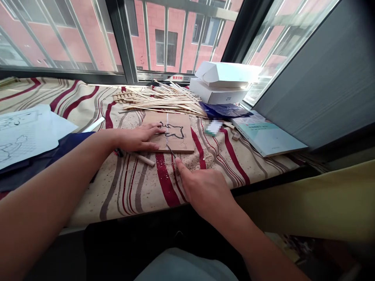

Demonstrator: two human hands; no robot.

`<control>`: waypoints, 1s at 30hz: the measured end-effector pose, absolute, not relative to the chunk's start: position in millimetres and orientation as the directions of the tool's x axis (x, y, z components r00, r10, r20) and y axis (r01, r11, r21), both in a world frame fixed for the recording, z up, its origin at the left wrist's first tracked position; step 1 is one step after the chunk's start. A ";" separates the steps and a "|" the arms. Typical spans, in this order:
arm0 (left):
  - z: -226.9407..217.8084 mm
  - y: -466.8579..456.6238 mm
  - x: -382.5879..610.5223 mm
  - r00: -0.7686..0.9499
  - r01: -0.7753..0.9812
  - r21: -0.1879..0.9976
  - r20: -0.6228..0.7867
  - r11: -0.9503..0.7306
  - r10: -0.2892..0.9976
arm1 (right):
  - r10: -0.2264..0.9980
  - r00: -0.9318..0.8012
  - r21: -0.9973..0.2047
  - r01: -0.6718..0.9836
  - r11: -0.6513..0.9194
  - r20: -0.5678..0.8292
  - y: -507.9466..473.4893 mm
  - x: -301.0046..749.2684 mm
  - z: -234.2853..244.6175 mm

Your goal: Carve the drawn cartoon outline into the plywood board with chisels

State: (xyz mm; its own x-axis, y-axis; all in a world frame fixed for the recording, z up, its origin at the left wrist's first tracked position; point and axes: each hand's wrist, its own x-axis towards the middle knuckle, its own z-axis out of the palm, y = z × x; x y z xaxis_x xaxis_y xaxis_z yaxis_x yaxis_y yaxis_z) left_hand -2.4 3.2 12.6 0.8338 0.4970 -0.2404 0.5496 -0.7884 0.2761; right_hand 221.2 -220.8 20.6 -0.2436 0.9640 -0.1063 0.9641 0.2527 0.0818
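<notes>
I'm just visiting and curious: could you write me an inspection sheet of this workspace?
Surface: striped cloth, wrinkled and scattered with small specks.
Job's things: wooden board bearing a black outline; thin dark tool, its tip at the board's near part.
Clutter: heap of thin sticks behind the board; white box, book and dark blue sheet to the right; papers with drawings to the left.
Grip, left: left hand spread on the board, holding nothing visible.
Grip, right: right hand closed around the tool.
Cables: nothing seen.
Surroundings: window with bars outside; pink building beyond.
</notes>
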 end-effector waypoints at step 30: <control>12.7 -0.2 -2.4 0.824 0.564 0.287 -0.259 -0.774 0.504 | 0.960 -0.225 0.084 0.967 0.241 -0.164 -217.1 209.2 31.1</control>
State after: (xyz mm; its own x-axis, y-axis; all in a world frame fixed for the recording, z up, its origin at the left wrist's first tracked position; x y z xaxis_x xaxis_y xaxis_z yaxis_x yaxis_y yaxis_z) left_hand -2.4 -0.2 12.7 0.8239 0.5038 -0.2594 0.5639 -0.7743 0.2873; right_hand 209.2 -217.1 31.1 -0.2254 0.9603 -0.1644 0.9668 0.2413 0.0840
